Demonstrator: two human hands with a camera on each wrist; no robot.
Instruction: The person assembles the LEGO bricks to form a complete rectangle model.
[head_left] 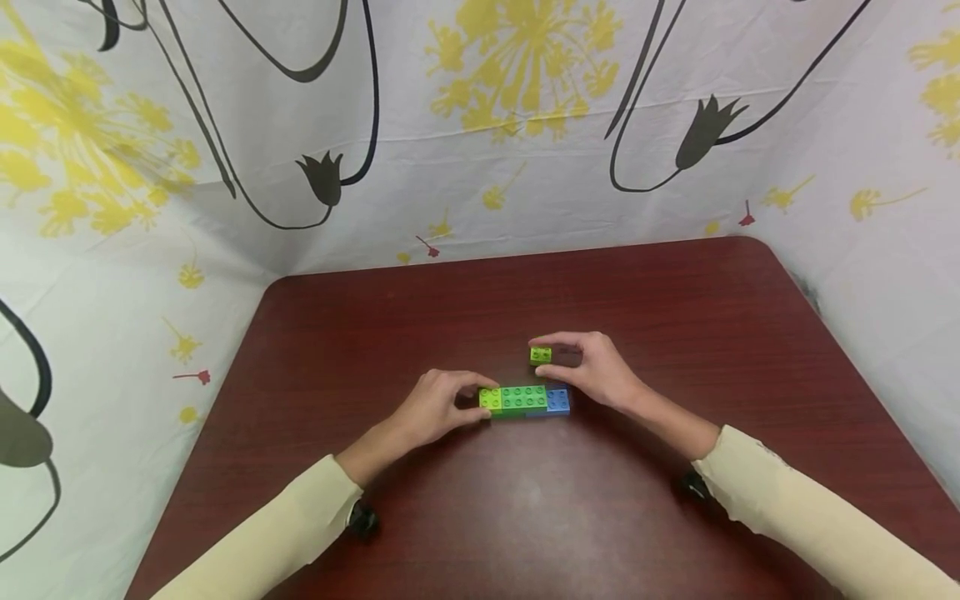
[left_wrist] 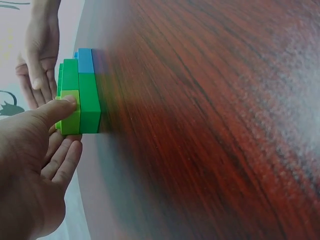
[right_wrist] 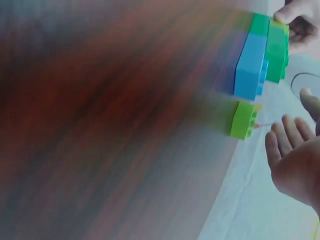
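Observation:
A low stack of toy building bricks lies on the table, with a green brick on top and a blue brick at its right end. At the left end sits a lime brick, which my left hand pinches between thumb and fingers. Just behind the stack, a separate small lime brick rests on the table, studs up. My right hand is around it in the head view, thumb and forefinger spread on either side. In the right wrist view those fingers look apart from the brick.
The dark red-brown wooden table has rounded far corners. A white cloth with yellow and grey flower prints hangs behind and along both sides. Dark wrist devices show under the cream sleeves.

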